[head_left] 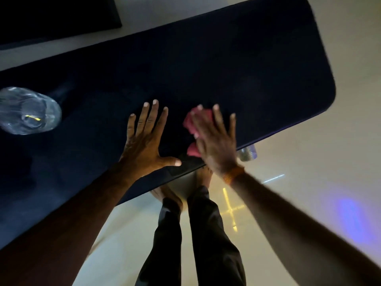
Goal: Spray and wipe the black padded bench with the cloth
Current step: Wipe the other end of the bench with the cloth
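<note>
The black padded bench [237, 65] runs across the view from lower left to upper right. My right hand [214, 139] lies flat, fingers spread, pressing a pink cloth [192, 122] onto the pad near its front edge; the hand is blurred. My left hand [147, 141] rests flat on the bench just left of the cloth, fingers apart, holding nothing. A clear plastic bottle [26, 111] stands on the bench at the far left, seen from above.
My legs and bare feet [171, 197] stand on the pale glossy floor [309, 182] at the bench's front edge. Another clear bottle [247, 153] peeks out below the bench edge on the right. A second dark pad [55, 15] lies top left.
</note>
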`<state>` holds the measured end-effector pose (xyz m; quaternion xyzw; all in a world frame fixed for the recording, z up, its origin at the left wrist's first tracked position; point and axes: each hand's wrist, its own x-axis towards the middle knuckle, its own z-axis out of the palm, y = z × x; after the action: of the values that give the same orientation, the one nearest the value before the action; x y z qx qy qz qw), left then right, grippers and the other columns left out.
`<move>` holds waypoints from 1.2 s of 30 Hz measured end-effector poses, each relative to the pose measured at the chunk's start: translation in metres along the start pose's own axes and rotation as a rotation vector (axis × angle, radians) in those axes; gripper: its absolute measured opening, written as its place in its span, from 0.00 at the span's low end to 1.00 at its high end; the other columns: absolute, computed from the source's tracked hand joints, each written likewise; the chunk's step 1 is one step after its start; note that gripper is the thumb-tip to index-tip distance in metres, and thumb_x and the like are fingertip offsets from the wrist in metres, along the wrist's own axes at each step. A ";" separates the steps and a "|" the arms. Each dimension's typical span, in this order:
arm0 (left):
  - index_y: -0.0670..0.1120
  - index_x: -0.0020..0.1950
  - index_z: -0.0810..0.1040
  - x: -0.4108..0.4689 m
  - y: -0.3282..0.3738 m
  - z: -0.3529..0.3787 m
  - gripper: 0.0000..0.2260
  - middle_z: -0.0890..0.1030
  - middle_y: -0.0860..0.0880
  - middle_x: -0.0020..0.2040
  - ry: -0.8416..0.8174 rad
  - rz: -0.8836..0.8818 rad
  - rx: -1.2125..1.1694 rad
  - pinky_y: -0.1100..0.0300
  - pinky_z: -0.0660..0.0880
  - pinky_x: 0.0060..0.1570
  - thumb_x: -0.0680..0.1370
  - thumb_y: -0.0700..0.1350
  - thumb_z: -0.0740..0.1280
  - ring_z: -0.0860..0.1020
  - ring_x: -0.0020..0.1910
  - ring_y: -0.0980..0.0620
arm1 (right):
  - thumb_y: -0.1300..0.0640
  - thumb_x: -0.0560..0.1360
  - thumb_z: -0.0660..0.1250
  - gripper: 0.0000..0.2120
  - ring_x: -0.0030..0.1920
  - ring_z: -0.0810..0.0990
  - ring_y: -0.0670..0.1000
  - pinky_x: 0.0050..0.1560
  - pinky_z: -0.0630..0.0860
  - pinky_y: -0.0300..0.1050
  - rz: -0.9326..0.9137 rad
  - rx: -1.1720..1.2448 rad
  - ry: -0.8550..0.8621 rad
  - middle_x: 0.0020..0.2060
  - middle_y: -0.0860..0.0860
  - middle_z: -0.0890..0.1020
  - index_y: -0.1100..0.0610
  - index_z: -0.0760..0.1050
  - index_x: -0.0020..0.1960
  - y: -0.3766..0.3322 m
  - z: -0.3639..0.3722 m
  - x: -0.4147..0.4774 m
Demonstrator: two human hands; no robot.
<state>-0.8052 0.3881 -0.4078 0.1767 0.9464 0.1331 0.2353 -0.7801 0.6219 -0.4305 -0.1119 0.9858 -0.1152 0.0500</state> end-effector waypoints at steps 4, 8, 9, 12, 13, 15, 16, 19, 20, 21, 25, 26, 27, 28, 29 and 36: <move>0.47 0.86 0.44 -0.012 -0.013 0.001 0.63 0.40 0.43 0.85 0.051 -0.011 0.033 0.36 0.40 0.79 0.62 0.84 0.55 0.39 0.84 0.42 | 0.50 0.86 0.53 0.28 0.84 0.49 0.62 0.79 0.47 0.74 0.392 0.097 0.091 0.85 0.50 0.55 0.49 0.54 0.85 -0.012 0.002 0.043; 0.47 0.86 0.47 -0.017 -0.018 0.002 0.52 0.42 0.44 0.86 0.120 -0.070 -0.029 0.39 0.41 0.79 0.72 0.79 0.52 0.41 0.84 0.44 | 0.50 0.85 0.57 0.28 0.84 0.52 0.62 0.78 0.48 0.75 -0.188 0.020 -0.044 0.84 0.52 0.57 0.50 0.57 0.84 -0.039 0.005 0.020; 0.48 0.86 0.48 -0.018 -0.021 0.002 0.47 0.44 0.44 0.86 0.148 -0.101 -0.034 0.38 0.42 0.79 0.76 0.76 0.50 0.42 0.85 0.44 | 0.50 0.85 0.58 0.28 0.84 0.53 0.62 0.78 0.48 0.76 -0.258 -0.041 -0.021 0.84 0.52 0.59 0.50 0.58 0.84 -0.027 0.003 0.032; 0.49 0.86 0.51 -0.026 -0.034 0.003 0.36 0.47 0.45 0.86 0.224 -0.188 0.003 0.35 0.48 0.78 0.82 0.66 0.49 0.46 0.85 0.43 | 0.49 0.85 0.55 0.27 0.83 0.52 0.63 0.77 0.48 0.77 0.145 0.005 0.081 0.84 0.50 0.60 0.48 0.59 0.83 -0.015 0.000 0.090; 0.50 0.86 0.51 -0.028 -0.038 0.003 0.35 0.47 0.45 0.86 0.238 -0.198 0.015 0.34 0.48 0.78 0.83 0.64 0.50 0.46 0.85 0.43 | 0.50 0.85 0.55 0.27 0.84 0.51 0.62 0.78 0.48 0.76 0.320 0.066 0.084 0.84 0.49 0.58 0.48 0.58 0.84 -0.027 0.000 0.100; 0.50 0.86 0.51 -0.031 -0.043 0.005 0.35 0.47 0.45 0.86 0.259 -0.212 0.002 0.35 0.48 0.78 0.83 0.64 0.52 0.46 0.85 0.43 | 0.49 0.84 0.56 0.29 0.84 0.50 0.62 0.79 0.49 0.74 0.264 0.086 0.064 0.84 0.51 0.57 0.49 0.58 0.84 -0.060 0.005 0.091; 0.49 0.86 0.51 -0.032 -0.044 0.005 0.36 0.47 0.45 0.86 0.278 -0.232 -0.022 0.35 0.48 0.78 0.82 0.65 0.53 0.46 0.85 0.42 | 0.48 0.83 0.59 0.31 0.84 0.50 0.62 0.79 0.49 0.74 0.055 0.061 0.010 0.84 0.52 0.57 0.49 0.58 0.84 -0.071 0.009 0.079; 0.47 0.85 0.51 -0.033 -0.046 0.003 0.40 0.47 0.44 0.86 0.327 -0.330 -0.119 0.36 0.47 0.78 0.81 0.67 0.56 0.46 0.85 0.42 | 0.44 0.80 0.60 0.33 0.83 0.54 0.63 0.78 0.50 0.76 -0.392 -0.039 -0.100 0.83 0.51 0.60 0.49 0.59 0.83 -0.055 -0.001 0.081; 0.47 0.85 0.51 -0.035 -0.047 0.003 0.40 0.47 0.44 0.86 0.334 -0.355 -0.134 0.35 0.47 0.78 0.80 0.67 0.56 0.46 0.85 0.42 | 0.42 0.80 0.58 0.33 0.83 0.54 0.64 0.77 0.50 0.77 -0.343 -0.068 -0.089 0.83 0.51 0.60 0.48 0.59 0.83 -0.045 -0.004 0.100; 0.47 0.85 0.51 -0.036 -0.048 0.002 0.40 0.48 0.44 0.86 0.336 -0.373 -0.135 0.35 0.47 0.78 0.80 0.68 0.56 0.46 0.85 0.42 | 0.42 0.80 0.54 0.33 0.83 0.52 0.64 0.77 0.49 0.77 -0.202 -0.057 -0.062 0.84 0.50 0.59 0.48 0.58 0.83 -0.040 -0.005 0.124; 0.46 0.85 0.51 -0.040 -0.055 0.005 0.42 0.48 0.44 0.86 0.326 -0.371 -0.092 0.36 0.49 0.79 0.79 0.68 0.59 0.47 0.85 0.42 | 0.50 0.82 0.49 0.30 0.84 0.46 0.61 0.79 0.45 0.74 0.255 0.100 0.016 0.85 0.50 0.53 0.50 0.55 0.85 -0.075 0.002 0.167; 0.46 0.85 0.51 -0.040 -0.055 0.006 0.43 0.48 0.44 0.86 0.330 -0.375 -0.097 0.37 0.48 0.79 0.78 0.68 0.60 0.46 0.85 0.43 | 0.50 0.83 0.51 0.30 0.84 0.48 0.61 0.80 0.46 0.73 0.113 0.115 0.006 0.85 0.51 0.54 0.51 0.56 0.84 -0.089 0.006 0.159; 0.46 0.85 0.51 -0.040 -0.055 0.007 0.43 0.48 0.44 0.86 0.336 -0.379 -0.102 0.38 0.47 0.79 0.78 0.68 0.60 0.46 0.85 0.43 | 0.51 0.84 0.53 0.29 0.84 0.51 0.61 0.80 0.48 0.72 -0.113 0.102 -0.035 0.84 0.51 0.56 0.51 0.58 0.84 -0.098 0.010 0.145; 0.46 0.85 0.52 -0.040 -0.055 0.007 0.43 0.48 0.44 0.86 0.340 -0.383 -0.104 0.38 0.46 0.80 0.78 0.68 0.60 0.46 0.85 0.44 | 0.51 0.85 0.55 0.27 0.84 0.53 0.60 0.80 0.51 0.72 -0.342 0.061 -0.068 0.84 0.51 0.59 0.51 0.60 0.83 -0.096 0.013 0.137; 0.46 0.85 0.52 -0.040 -0.054 0.007 0.43 0.48 0.44 0.86 0.343 -0.384 -0.102 0.38 0.46 0.80 0.78 0.68 0.60 0.46 0.85 0.44 | 0.51 0.85 0.56 0.26 0.83 0.56 0.60 0.79 0.52 0.72 -0.494 0.010 -0.059 0.83 0.50 0.61 0.51 0.61 0.83 -0.085 0.013 0.144; 0.46 0.85 0.53 -0.040 -0.052 0.002 0.45 0.49 0.46 0.86 0.356 -0.421 -0.129 0.38 0.50 0.80 0.77 0.69 0.62 0.49 0.85 0.44 | 0.49 0.84 0.51 0.28 0.83 0.52 0.63 0.79 0.48 0.73 0.058 0.101 0.057 0.84 0.54 0.57 0.52 0.57 0.84 -0.110 0.013 0.223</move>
<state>-0.7849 0.3255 -0.4108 -0.0654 0.9783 0.1703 0.0988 -0.9714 0.4628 -0.4333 -0.0774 0.9825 -0.1666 0.0306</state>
